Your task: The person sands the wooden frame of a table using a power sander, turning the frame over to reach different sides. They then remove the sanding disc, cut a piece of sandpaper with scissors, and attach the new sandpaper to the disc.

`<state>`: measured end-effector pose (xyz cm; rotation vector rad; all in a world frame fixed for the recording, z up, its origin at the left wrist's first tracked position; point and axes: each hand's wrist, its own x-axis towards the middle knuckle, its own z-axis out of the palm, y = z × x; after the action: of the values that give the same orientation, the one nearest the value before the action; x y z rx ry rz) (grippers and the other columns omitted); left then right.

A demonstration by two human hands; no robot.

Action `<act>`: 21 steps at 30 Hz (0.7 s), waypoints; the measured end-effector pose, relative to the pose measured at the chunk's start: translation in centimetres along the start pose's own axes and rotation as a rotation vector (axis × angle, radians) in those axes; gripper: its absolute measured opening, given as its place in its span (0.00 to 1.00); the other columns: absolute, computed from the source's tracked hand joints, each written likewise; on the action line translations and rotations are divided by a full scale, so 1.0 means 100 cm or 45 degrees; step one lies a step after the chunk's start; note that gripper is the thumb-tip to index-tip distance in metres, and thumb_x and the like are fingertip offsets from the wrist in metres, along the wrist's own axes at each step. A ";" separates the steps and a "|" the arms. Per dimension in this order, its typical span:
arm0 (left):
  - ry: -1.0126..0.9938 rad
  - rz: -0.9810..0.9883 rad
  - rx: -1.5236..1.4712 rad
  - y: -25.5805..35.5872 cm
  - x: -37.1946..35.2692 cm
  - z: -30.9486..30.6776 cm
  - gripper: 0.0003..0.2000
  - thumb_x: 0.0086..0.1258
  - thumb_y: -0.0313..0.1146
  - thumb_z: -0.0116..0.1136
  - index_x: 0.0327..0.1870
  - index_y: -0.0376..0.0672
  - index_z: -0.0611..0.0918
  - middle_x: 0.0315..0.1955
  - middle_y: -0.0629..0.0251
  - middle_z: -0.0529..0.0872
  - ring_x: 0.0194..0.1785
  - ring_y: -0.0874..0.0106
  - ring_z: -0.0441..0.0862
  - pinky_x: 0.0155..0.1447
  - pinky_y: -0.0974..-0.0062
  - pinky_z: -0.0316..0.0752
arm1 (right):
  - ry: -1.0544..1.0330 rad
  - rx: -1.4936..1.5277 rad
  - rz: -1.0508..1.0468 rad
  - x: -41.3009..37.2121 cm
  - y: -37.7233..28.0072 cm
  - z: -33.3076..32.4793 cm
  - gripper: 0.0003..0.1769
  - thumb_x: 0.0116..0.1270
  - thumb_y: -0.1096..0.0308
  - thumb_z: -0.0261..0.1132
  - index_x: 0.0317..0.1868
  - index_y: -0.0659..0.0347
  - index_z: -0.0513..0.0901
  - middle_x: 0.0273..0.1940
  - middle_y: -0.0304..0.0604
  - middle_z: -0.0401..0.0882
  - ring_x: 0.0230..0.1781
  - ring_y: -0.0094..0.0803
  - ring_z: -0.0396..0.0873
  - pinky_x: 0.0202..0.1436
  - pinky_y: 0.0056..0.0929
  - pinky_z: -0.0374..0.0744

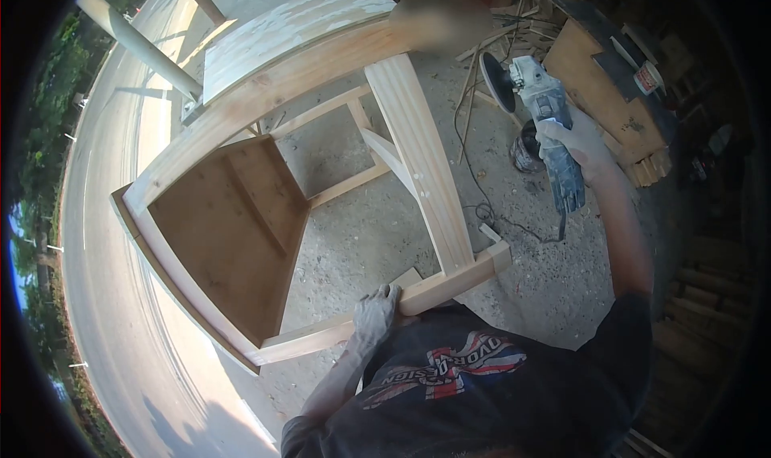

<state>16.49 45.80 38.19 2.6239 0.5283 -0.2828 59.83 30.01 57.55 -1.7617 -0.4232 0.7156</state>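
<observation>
My right hand (574,141), dusted pale, is wrapped around the body of a grey angle grinder (550,105). The grinder is held up off the floor, its dark round disc (498,82) facing left, away from the wood. My left hand (376,313), also dusty, grips the near rail of a bare wooden furniture frame (422,165). That frame stands on its side between me and the road, with a brown panel (225,217) inside its left part. A whitish board (293,32) forms its far side.
The grinder's cord (479,205) trails over the gritty concrete floor (353,257). A dark can (526,149) stands behind the grinder. To the right lean wooden boards (606,97), with a small tub (646,79) by them. A sunlit road (104,217) runs along the left; the far centre is blurred.
</observation>
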 end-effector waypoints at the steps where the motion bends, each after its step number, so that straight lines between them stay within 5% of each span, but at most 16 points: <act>1: -0.069 -0.051 -0.098 0.005 0.004 -0.014 0.36 0.51 0.65 0.77 0.48 0.41 0.80 0.45 0.54 0.87 0.48 0.52 0.89 0.49 0.54 0.82 | 0.014 0.008 -0.008 -0.013 -0.007 0.004 0.24 0.63 0.60 0.77 0.54 0.65 0.80 0.41 0.42 0.82 0.32 0.23 0.81 0.37 0.26 0.81; 3: -0.087 -0.014 -0.153 -0.003 0.009 -0.007 0.36 0.52 0.65 0.77 0.47 0.41 0.80 0.45 0.54 0.87 0.47 0.52 0.89 0.49 0.53 0.82 | 0.013 0.475 0.087 -0.031 -0.018 0.013 0.25 0.65 0.62 0.74 0.58 0.65 0.78 0.40 0.42 0.82 0.32 0.24 0.81 0.35 0.27 0.81; 7: -0.190 0.061 -0.245 -0.014 0.013 -0.004 0.35 0.56 0.65 0.74 0.48 0.40 0.80 0.43 0.53 0.88 0.46 0.50 0.89 0.48 0.52 0.82 | 0.091 0.607 -0.100 -0.031 -0.039 0.056 0.26 0.67 0.62 0.71 0.60 0.64 0.76 0.40 0.43 0.81 0.32 0.25 0.82 0.34 0.25 0.81; 12: -0.325 0.117 -0.255 -0.024 0.020 -0.010 0.35 0.61 0.66 0.69 0.51 0.40 0.80 0.44 0.51 0.89 0.47 0.48 0.88 0.49 0.52 0.81 | 0.400 -0.383 -0.563 0.010 -0.044 0.118 0.27 0.68 0.61 0.69 0.61 0.67 0.73 0.47 0.52 0.83 0.46 0.42 0.86 0.52 0.39 0.82; 16: -0.247 0.295 -0.336 -0.037 0.017 -0.015 0.33 0.67 0.65 0.66 0.56 0.42 0.82 0.43 0.50 0.89 0.47 0.49 0.89 0.50 0.53 0.82 | 0.428 -0.479 -0.504 0.016 -0.030 0.143 0.30 0.67 0.60 0.71 0.63 0.68 0.73 0.49 0.52 0.84 0.51 0.42 0.84 0.60 0.42 0.78; 21: -0.226 0.198 -0.578 -0.028 0.056 -0.077 0.25 0.73 0.54 0.66 0.53 0.39 0.84 0.40 0.48 0.90 0.47 0.51 0.89 0.50 0.56 0.83 | 0.415 -0.521 -0.565 0.009 -0.039 0.166 0.30 0.67 0.59 0.71 0.61 0.68 0.71 0.51 0.63 0.83 0.53 0.58 0.84 0.58 0.49 0.78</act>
<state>21.24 53.52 42.34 2.1597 0.2851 -0.3024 49.96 43.90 58.01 -2.0221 -0.7412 0.0205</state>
